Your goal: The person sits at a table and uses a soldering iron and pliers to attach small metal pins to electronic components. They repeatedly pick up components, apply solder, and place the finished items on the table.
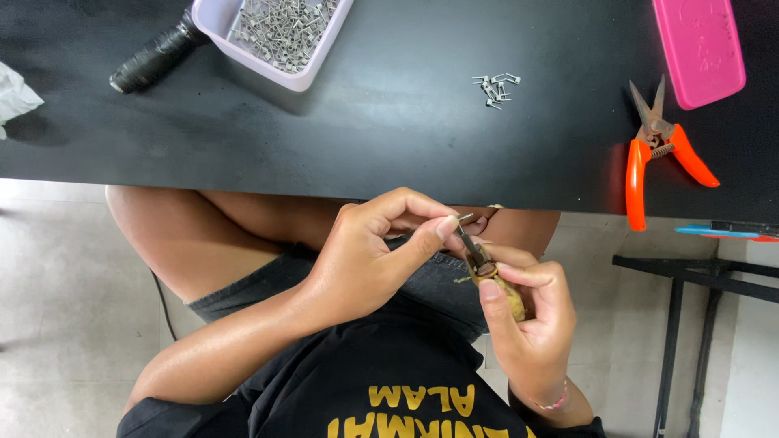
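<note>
My left hand [365, 255] pinches a thin metal pin [469, 241] into the brown piece [503, 294] my right hand [531, 324] grips below the counter [389, 122] edge; I keep it straight.

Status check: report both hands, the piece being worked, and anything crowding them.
Left hand pinches thin metal piece. Right hand grips small brown piece. Both below black table edge, over lap. Orange snips, loose clips untouched; nothing crowding.

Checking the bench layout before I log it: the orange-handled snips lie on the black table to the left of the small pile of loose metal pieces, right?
Not quite. The head view shows the orange-handled snips on the black table to the right of the small pile of loose metal pieces, not the left.
</note>
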